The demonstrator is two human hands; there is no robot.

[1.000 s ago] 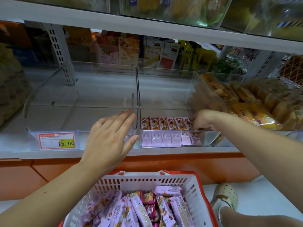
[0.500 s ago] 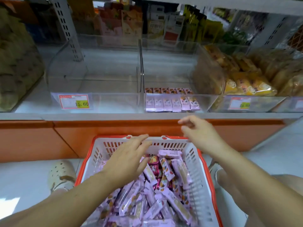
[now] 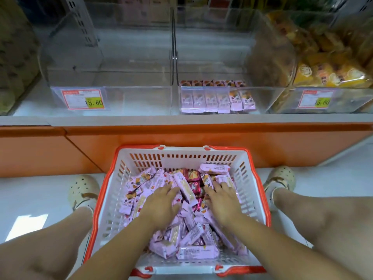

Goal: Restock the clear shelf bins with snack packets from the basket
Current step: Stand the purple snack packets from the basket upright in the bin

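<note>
The snack packets (image 3: 186, 190), heaped loose in the basket (image 3: 181, 158) below the clear shelf bins (image 3: 131, 100), are overlaid by left grip (image 3: 161, 203) and right grip (image 3: 222, 201), fingers spread and nothing enclosed; they are judged light, soft-wrapped, slippery, best gathered several together across their middles.

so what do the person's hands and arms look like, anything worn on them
The left hand and right hand are bare: no gloves, rings, watch or bracelet can be seen. No sleeve shows on either side, right to the frame edge. Nail details are too blurred to tell.
</note>
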